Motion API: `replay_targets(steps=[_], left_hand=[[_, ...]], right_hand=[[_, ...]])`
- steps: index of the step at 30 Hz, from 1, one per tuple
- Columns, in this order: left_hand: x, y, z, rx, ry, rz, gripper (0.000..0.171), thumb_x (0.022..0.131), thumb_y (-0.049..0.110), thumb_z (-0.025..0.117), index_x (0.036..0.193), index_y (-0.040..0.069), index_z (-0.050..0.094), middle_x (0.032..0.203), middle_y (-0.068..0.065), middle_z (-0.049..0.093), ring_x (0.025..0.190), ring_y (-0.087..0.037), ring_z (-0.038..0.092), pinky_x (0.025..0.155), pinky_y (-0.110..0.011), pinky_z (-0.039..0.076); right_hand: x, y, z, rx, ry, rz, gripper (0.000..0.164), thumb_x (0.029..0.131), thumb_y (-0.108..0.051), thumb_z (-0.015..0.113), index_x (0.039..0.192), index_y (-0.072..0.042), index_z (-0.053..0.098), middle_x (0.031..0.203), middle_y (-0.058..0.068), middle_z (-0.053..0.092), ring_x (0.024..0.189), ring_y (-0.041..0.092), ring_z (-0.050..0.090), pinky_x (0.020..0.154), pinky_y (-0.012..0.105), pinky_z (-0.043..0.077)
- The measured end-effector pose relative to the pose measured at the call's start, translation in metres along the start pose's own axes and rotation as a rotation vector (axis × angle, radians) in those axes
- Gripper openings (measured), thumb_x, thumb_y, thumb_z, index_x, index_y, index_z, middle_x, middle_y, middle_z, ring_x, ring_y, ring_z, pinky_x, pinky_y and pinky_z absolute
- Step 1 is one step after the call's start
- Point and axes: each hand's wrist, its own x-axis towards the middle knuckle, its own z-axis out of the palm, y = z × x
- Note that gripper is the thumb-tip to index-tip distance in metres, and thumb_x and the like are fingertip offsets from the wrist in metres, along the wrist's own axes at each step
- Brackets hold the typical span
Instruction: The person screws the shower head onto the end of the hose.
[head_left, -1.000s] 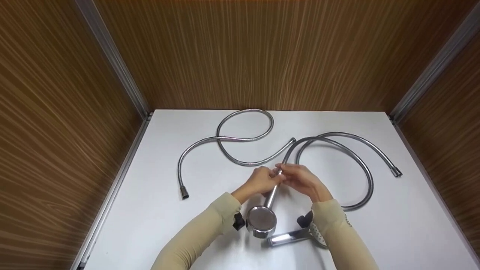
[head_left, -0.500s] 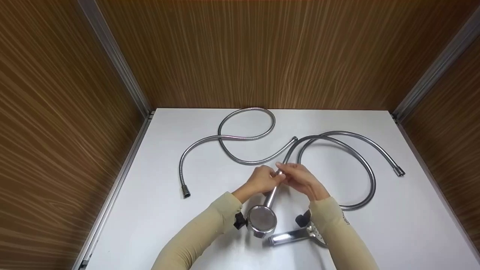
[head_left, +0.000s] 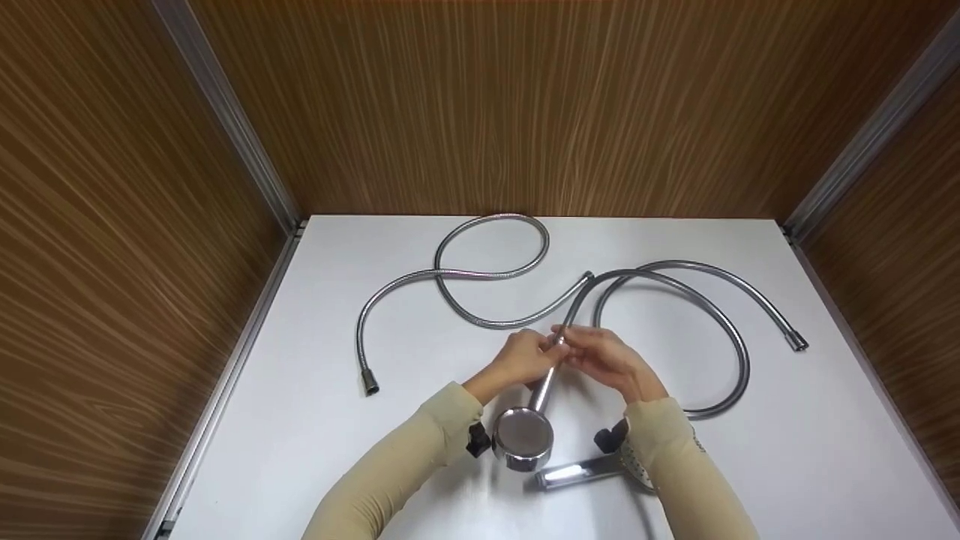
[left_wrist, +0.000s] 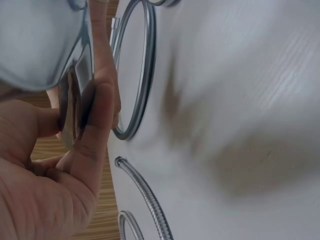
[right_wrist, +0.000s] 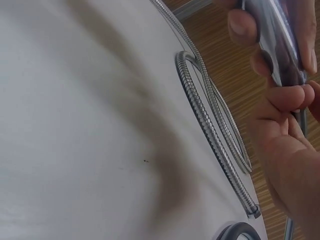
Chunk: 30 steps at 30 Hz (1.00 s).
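My left hand grips the handle of a chrome shower head, whose round head points toward me above the table. At the far end of that handle, my right hand pinches the end of a smooth grey shower hose. In the right wrist view, the right fingertips wrap the joint where the chrome handle meets the hose; they hide the connector. The left wrist view shows the left thumb and fingers around the handle. A second shower head lies by the right forearm, its spray face partly covered by the sleeve.
A ribbed metal hose lies looped on the white table at the back left. The grey hose's free end rests near the right side. Wood-grain panels stand around the back and sides.
The right fingers shift slightly around the hose joint, straightening then bending again. The left hand and the shower head stay in place.
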Motion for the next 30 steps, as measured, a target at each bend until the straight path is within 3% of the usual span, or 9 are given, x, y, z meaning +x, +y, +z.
replay_targets(steps=[6,11,15,24,30], left_hand=[[-0.0004,0.0036,-0.0006,0.025,0.004,-0.003,0.037,0.100,0.033,0.069,0.077,0.005,0.070,0.067,0.001,0.059,0.051,-0.010,0.055,0.047,-0.021,0.048],[-0.0018,0.0043,-0.0012,0.055,-0.002,0.008,0.039,0.101,0.033,0.067,0.070,0.010,0.063,0.065,0.003,0.056,0.052,-0.008,0.052,0.048,-0.019,0.043],[-0.0024,0.0032,-0.0014,0.041,-0.023,0.010,0.042,0.101,0.032,0.067,0.065,0.016,0.055,0.060,0.004,0.054,0.049,-0.008,0.052,0.046,-0.019,0.044],[-0.0016,0.0020,-0.0007,0.008,-0.033,-0.023,0.043,0.100,0.033,0.069,0.063,0.017,0.055,0.056,0.004,0.053,0.049,-0.011,0.053,0.045,-0.021,0.045],[0.0000,0.0044,-0.0003,-0.009,-0.040,-0.029,0.043,0.099,0.035,0.070,0.062,0.018,0.055,0.057,0.003,0.055,0.050,-0.013,0.056,0.047,-0.024,0.049]], right_hand=[[0.0049,0.0015,0.0048,-0.133,0.105,0.013,0.025,0.110,-0.011,0.053,0.096,-0.009,0.074,0.083,0.000,0.074,0.079,0.011,0.066,0.078,0.023,0.056],[0.0076,0.0020,0.0067,-0.182,0.123,0.028,0.027,0.110,-0.014,0.053,0.089,-0.012,0.070,0.079,-0.003,0.068,0.077,0.010,0.062,0.078,0.023,0.054],[0.0066,0.0017,0.0060,-0.189,0.122,0.026,0.024,0.109,-0.012,0.055,0.088,-0.012,0.066,0.079,-0.002,0.066,0.077,0.011,0.061,0.078,0.024,0.054],[0.0045,0.0012,0.0052,-0.188,0.106,0.015,0.020,0.106,-0.004,0.057,0.087,-0.011,0.057,0.083,0.000,0.071,0.077,0.011,0.065,0.077,0.024,0.056],[0.0028,0.0008,0.0045,-0.085,0.077,-0.003,0.026,0.110,-0.009,0.050,0.090,-0.010,0.068,0.086,0.001,0.075,0.079,0.012,0.066,0.078,0.025,0.056]])
